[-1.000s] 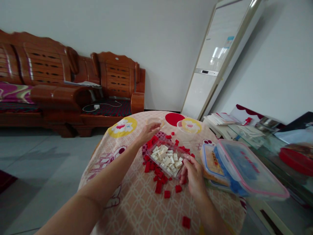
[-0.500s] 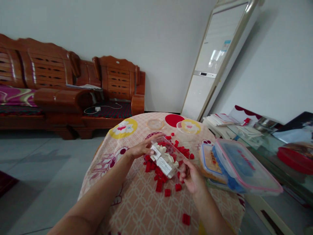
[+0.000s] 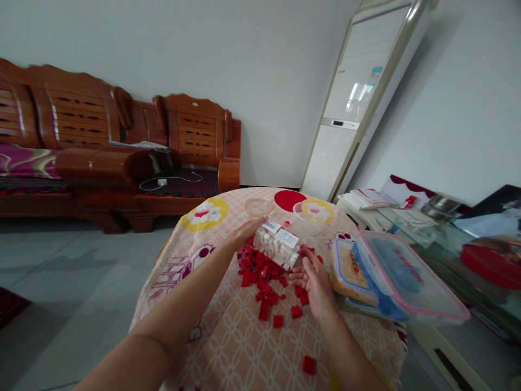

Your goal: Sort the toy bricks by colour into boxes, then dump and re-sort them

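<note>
A clear plastic box (image 3: pixel 277 248) with white building bricks inside and two white labels along its far upper side is held above the table. My left hand (image 3: pixel 243 234) grips its left end, fingers partly hidden behind it. At the right end, my right hand (image 3: pixel 315 279) supports it, thumb by the corner and fingers curled at the lower edge. Loose red building bricks (image 3: pixel 264 271) lie heaped below and in front of the box. One red brick (image 3: pixel 309 365) sits apart near the front.
The round table has a patterned cloth (image 3: pixel 244 347). A clear round tub (image 3: pixel 311 217) and a round lid (image 3: pixel 258 207) lie at the back. Stacked lidded food boxes (image 3: pixel 411 271) stand at the right edge, beside a glass-topped stand (image 3: pixel 431 239). Wooden seats (image 3: pixel 199 136) are behind.
The box has tipped over, its labels turning from the near side to the far upper side. Both hands moved with it, and more of the red heap shows in front.
</note>
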Action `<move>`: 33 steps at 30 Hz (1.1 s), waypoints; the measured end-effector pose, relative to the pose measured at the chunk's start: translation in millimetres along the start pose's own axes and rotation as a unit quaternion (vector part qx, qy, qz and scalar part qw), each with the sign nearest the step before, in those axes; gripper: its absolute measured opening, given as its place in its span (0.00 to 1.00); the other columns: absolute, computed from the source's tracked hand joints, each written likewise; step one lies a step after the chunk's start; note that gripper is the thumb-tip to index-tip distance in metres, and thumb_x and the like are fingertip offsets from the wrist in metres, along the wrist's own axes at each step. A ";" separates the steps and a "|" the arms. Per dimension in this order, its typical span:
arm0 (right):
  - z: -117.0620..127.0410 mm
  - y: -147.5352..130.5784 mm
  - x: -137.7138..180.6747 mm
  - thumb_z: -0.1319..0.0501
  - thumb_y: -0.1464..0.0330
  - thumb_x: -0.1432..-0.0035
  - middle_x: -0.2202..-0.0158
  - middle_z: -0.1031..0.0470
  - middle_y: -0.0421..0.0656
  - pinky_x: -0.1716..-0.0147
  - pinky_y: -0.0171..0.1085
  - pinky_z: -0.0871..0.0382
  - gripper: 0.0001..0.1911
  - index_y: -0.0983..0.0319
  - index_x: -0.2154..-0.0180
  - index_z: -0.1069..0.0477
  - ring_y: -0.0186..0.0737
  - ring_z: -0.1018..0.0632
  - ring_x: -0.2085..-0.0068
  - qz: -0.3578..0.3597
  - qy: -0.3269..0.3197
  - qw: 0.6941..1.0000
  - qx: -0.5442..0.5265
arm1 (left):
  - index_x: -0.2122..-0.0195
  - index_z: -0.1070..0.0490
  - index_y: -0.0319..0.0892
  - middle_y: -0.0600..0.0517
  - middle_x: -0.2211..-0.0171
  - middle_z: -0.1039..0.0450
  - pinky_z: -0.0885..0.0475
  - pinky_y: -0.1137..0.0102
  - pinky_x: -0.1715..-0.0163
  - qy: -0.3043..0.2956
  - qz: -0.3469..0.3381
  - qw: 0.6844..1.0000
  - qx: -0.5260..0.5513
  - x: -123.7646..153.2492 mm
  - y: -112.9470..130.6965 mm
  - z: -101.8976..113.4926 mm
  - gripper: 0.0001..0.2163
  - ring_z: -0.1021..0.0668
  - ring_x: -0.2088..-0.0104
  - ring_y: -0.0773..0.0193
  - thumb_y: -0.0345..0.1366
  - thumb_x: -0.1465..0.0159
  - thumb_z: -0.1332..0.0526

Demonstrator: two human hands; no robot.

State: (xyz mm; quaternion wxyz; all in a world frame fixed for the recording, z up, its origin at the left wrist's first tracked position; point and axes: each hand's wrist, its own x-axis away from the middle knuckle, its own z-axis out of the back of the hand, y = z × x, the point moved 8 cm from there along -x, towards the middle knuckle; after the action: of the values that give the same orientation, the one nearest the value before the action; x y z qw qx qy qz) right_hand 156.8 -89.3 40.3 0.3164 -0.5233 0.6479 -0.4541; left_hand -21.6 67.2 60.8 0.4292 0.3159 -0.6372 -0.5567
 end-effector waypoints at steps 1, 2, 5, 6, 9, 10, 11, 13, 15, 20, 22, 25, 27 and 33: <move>0.4 -1.0 -1.0 0.31 0.54 0.50 0.74 0.24 0.38 0.76 0.35 0.24 0.37 0.62 0.43 0.37 0.39 0.20 0.74 0.003 -0.005 1.000 0.000 | 0.63 0.25 0.40 0.47 0.71 0.23 0.30 0.71 0.78 -0.007 0.006 1.000 -0.007 -1.1 2.4 -0.1 0.30 0.22 0.73 0.59 0.65 0.47 0.41; 0.5 -1.8 -2.0 0.31 0.55 0.50 0.74 0.24 0.38 0.75 0.35 0.24 0.36 0.62 0.44 0.37 0.39 0.20 0.73 0.005 -0.011 1.000 -0.004 | 0.64 0.25 0.41 0.47 0.71 0.22 0.30 0.71 0.78 -0.016 0.005 1.000 -0.015 -1.5 6.0 -0.6 0.30 0.22 0.72 0.58 0.66 0.47 0.40; 0.2 -3.0 -4.8 0.30 0.56 0.51 0.74 0.24 0.38 0.73 0.36 0.23 0.32 0.62 0.47 0.32 0.39 0.20 0.70 0.003 -0.029 0.999 -0.024 | 0.65 0.24 0.41 0.45 0.70 0.22 0.32 0.71 0.80 -0.029 -0.005 0.999 -0.039 0.2 17.7 -1.9 0.32 0.22 0.73 0.58 0.68 0.49 0.41; -0.1 -2.9 -5.5 0.30 0.57 0.51 0.73 0.24 0.38 0.72 0.36 0.23 0.30 0.62 0.49 0.31 0.39 0.20 0.70 0.001 -0.033 0.999 -0.032 | 0.65 0.23 0.40 0.45 0.71 0.22 0.32 0.71 0.81 -0.034 -0.008 0.998 -0.044 1.3 21.5 -3.1 0.32 0.23 0.74 0.58 0.68 0.49 0.41; -2.2 -1.2 -6.6 0.30 0.58 0.50 0.71 0.23 0.40 0.69 0.37 0.23 0.23 0.63 0.56 0.28 0.39 0.20 0.68 -0.005 -0.047 0.997 -0.054 | 0.68 0.22 0.39 0.44 0.74 0.22 0.33 0.70 0.80 -0.051 -0.018 0.998 -0.043 5.0 31.4 -8.4 0.32 0.23 0.77 0.59 0.67 0.48 0.42; -2.9 -0.4 -6.5 0.30 0.59 0.50 0.71 0.22 0.41 0.68 0.37 0.23 0.20 0.63 0.58 0.28 0.39 0.19 0.68 -0.006 -0.049 0.997 -0.061 | 0.69 0.22 0.38 0.44 0.74 0.22 0.32 0.70 0.80 -0.052 -0.018 0.998 -0.041 6.2 33.8 -9.4 0.32 0.23 0.77 0.58 0.67 0.48 0.41; -3.3 0.4 -6.3 0.29 0.59 0.50 0.71 0.22 0.42 0.68 0.37 0.23 0.18 0.62 0.61 0.28 0.40 0.19 0.68 -0.008 -0.050 0.996 -0.069 | 0.69 0.22 0.38 0.43 0.74 0.22 0.32 0.69 0.80 -0.049 -0.018 0.998 -0.040 7.5 35.6 -9.7 0.32 0.23 0.77 0.57 0.67 0.48 0.41; -3.8 2.0 -4.9 0.29 0.60 0.51 0.71 0.21 0.43 0.68 0.38 0.23 0.16 0.62 0.65 0.29 0.40 0.19 0.69 -0.014 -0.046 0.995 -0.083 | 0.68 0.22 0.38 0.42 0.72 0.21 0.31 0.68 0.78 -0.039 -0.015 0.998 -0.048 10.8 38.0 -8.7 0.33 0.21 0.74 0.54 0.67 0.50 0.40; -4.2 3.2 -2.3 0.28 0.60 0.52 0.71 0.21 0.43 0.69 0.39 0.22 0.17 0.62 0.67 0.30 0.41 0.19 0.69 -0.021 -0.041 0.994 -0.095 | 0.63 0.22 0.38 0.42 0.67 0.20 0.30 0.68 0.77 -0.036 -0.022 0.997 -0.064 16.2 41.1 -7.7 0.35 0.20 0.71 0.53 0.69 0.50 0.41; -7.0 4.5 6.8 0.27 0.59 0.54 0.73 0.21 0.44 0.72 0.37 0.23 0.18 0.63 0.67 0.29 0.41 0.19 0.72 -0.044 -0.033 0.993 -0.101 | 0.53 0.24 0.38 0.42 0.63 0.20 0.29 0.68 0.74 -0.047 -0.052 0.989 -0.128 39.9 52.8 -6.6 0.41 0.20 0.68 0.53 0.71 0.48 0.48; -9.6 2.9 10.0 0.28 0.59 0.53 0.74 0.21 0.45 0.73 0.37 0.23 0.18 0.64 0.68 0.29 0.40 0.20 0.73 -0.044 -0.037 0.994 -0.093 | 0.52 0.25 0.39 0.43 0.62 0.20 0.28 0.67 0.71 -0.039 -0.073 0.985 -0.153 50.5 60.6 -6.2 0.41 0.20 0.65 0.51 0.72 0.47 0.50; -14.6 -3.0 13.7 0.29 0.58 0.52 0.74 0.21 0.44 0.74 0.36 0.23 0.18 0.63 0.66 0.29 0.40 0.20 0.73 -0.028 -0.049 0.995 -0.080 | 0.51 0.24 0.40 0.43 0.58 0.21 0.27 0.65 0.64 -0.021 -0.119 0.979 -0.162 63.5 74.5 -6.7 0.39 0.21 0.58 0.49 0.70 0.44 0.51; -16.3 -8.2 15.4 0.29 0.58 0.50 0.74 0.22 0.42 0.75 0.36 0.24 0.18 0.63 0.65 0.30 0.39 0.20 0.73 -0.007 -0.049 0.997 -0.065 | 0.48 0.26 0.42 0.43 0.55 0.22 0.26 0.66 0.63 -0.011 -0.129 0.979 -0.159 68.7 79.2 -6.3 0.37 0.22 0.56 0.50 0.68 0.42 0.51; -9.1 -23.7 18.6 0.30 0.57 0.50 0.70 0.22 0.41 0.71 0.38 0.23 0.20 0.62 0.62 0.30 0.39 0.20 0.71 0.087 -0.002 0.996 0.022 | 0.40 0.34 0.42 0.39 0.47 0.27 0.24 0.67 0.71 0.004 -0.115 0.982 -0.150 70.4 77.5 4.8 0.39 0.21 0.61 0.54 0.67 0.41 0.52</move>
State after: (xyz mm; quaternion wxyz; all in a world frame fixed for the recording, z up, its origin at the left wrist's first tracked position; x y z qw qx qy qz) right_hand 153.3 -105.9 66.8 0.3671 -0.4590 0.6802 -0.4381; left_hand -50.4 21.3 150.5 0.4076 0.3214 -0.5044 -0.6900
